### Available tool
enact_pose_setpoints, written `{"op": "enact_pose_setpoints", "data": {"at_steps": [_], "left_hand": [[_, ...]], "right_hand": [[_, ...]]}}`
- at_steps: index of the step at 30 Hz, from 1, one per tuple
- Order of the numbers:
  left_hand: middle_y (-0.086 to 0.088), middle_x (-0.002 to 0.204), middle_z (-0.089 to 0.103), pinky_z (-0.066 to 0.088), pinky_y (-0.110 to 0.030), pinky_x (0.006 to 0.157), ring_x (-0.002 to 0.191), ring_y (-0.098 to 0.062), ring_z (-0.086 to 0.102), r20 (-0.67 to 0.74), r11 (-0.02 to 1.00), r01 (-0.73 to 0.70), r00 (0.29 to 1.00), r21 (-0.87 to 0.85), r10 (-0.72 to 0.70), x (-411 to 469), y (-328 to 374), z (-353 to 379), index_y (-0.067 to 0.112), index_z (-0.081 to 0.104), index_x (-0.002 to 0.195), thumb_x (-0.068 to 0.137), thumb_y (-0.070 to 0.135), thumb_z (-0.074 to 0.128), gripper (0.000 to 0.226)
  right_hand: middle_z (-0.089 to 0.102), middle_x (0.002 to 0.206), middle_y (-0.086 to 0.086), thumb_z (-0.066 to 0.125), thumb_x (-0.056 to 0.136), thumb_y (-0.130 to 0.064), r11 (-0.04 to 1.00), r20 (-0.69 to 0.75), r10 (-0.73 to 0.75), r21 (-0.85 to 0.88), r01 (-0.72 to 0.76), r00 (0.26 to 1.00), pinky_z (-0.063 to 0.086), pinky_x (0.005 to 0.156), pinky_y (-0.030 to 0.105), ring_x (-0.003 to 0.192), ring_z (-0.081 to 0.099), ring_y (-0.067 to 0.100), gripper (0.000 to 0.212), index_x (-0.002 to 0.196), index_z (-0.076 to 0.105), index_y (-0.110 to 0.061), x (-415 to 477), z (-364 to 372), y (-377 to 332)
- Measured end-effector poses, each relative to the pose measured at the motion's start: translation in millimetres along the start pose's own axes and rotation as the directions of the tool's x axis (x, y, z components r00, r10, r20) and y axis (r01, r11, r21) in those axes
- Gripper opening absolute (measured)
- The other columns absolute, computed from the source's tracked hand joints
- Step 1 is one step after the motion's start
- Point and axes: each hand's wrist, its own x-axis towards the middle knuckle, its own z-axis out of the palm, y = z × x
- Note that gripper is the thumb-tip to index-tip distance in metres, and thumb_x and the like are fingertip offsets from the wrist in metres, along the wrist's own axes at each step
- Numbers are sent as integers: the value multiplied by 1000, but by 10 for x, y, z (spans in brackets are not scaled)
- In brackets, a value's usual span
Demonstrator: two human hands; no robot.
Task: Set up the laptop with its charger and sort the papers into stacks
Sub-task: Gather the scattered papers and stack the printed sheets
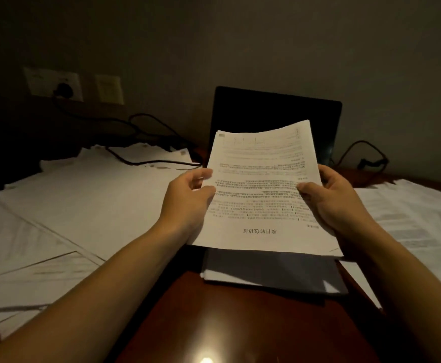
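Papers (261,189) pinched at both edges: left hand (188,203), right hand (337,203). Open laptop (274,111) (screen dark) directly behind.

The tabletop (214,323) is glossy red-brown wood, bare in the near middle, with a bright glare at its lower edge. Loose left sheets (83,205) cover that whole side, overlapping at odd angles. The right sheets (410,218) cover the other side. Between them lies a small stack (274,273) in shadow, its white edges showing. At the back an open laptop (274,111) stands with a dark screen, its base hidden. A black cable (148,161) trails over the far left sheets. Another cord (365,153) loops on the wood right of the laptop.
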Motion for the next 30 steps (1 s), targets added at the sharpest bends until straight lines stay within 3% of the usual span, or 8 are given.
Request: {"op": "enact_pose_setpoints", "data": {"at_steps": [3, 7, 11, 13, 17, 19, 26, 30], "left_hand": [[11, 120, 67, 58, -16, 65, 93, -6, 68, 74, 973, -101, 993, 209, 88, -63, -187, 74, 25, 66, 127, 98, 15, 62, 31], [9, 126, 65, 60, -31, 85, 106, -9, 65, 142, 880, -259, 965, 398, 220, -92, -329, 100, 24, 69, 125, 94, 20, 63, 32], [9, 123, 67, 57, -41, 93, 113, -11, 61, 165, 831, -275, 961, 484, 222, -123, -348, 110, 34, 72, 120, 85, 46, 54, 41], [8, 123, 67, 54, -44, 96, 117, -13, 57, 184, 803, -269, 962, 532, 201, -134, -348, 115, 34, 72, 121, 88, 46, 56, 39], [11, 131, 55, 34, -39, 110, 128, -15, 39, 223, 591, -282, 959, 756, 174, -155, -370, 129, 38, 65, 128, 94, 43, 60, 35], [11, 133, 50, 25, -38, 108, 131, -13, 31, 233, 518, -297, 954, 802, 187, -169, -369, 145, 42, 62, 129, 94, 48, 57, 36], [10, 144, 46, 24, -41, 113, 139, -14, 29, 244, 455, -283, 959, 844, 144, -199, -333, 106, 45, 57, 133, 97, 50, 50, 37], [14, 152, 45, 18, -48, 121, 150, -19, 20, 296, 543, -296, 951, 786, 91, -222, -327, 120, 41, 55, 137, 99, 39, 50, 39]], "right_hand": [[67, 123, 6, 55, 97, 2, 990, -62, 3, -138, -11, 998, 62, 73, 32, 99, 71, 22, 49, 140, 44, -19, -50, -139, 140], [66, 126, 5, 61, 95, -4, 958, -132, 14, -283, -51, 991, 59, 78, 33, 100, 69, 17, 74, 155, 23, -25, -87, -198, 348], [57, 138, 0, 68, 91, -11, 822, -122, -124, -568, 33, 985, 51, 91, 29, 116, 60, 15, 73, 154, 31, -21, -100, -223, 425], [54, 143, 0, 69, 91, -14, 756, -99, -160, -652, 57, 982, 48, 93, 27, 122, 56, 17, 71, 152, 35, -20, -102, -241, 463], [52, 146, 2, 68, 92, -21, 634, -51, -119, -773, 36, 992, 46, 104, 38, 128, 53, 24, 72, 154, 32, -20, -85, -259, 539], [52, 145, 2, 66, 93, -24, 595, -38, -106, -803, 33, 994, 45, 103, 38, 128, 52, 24, 70, 154, 31, -19, -90, -254, 554], [61, 131, 4, 55, 97, -37, 387, -81, -67, -921, -49, 994, 42, 101, 47, 127, 44, 30, 51, 144, 46, -19, -139, -230, 527], [61, 129, 3, 46, 100, -46, 319, -71, -32, -946, -57, 997, 34, 104, 47, 130, 40, 29, 50, 145, 41, -25, -195, -163, 442]]}}
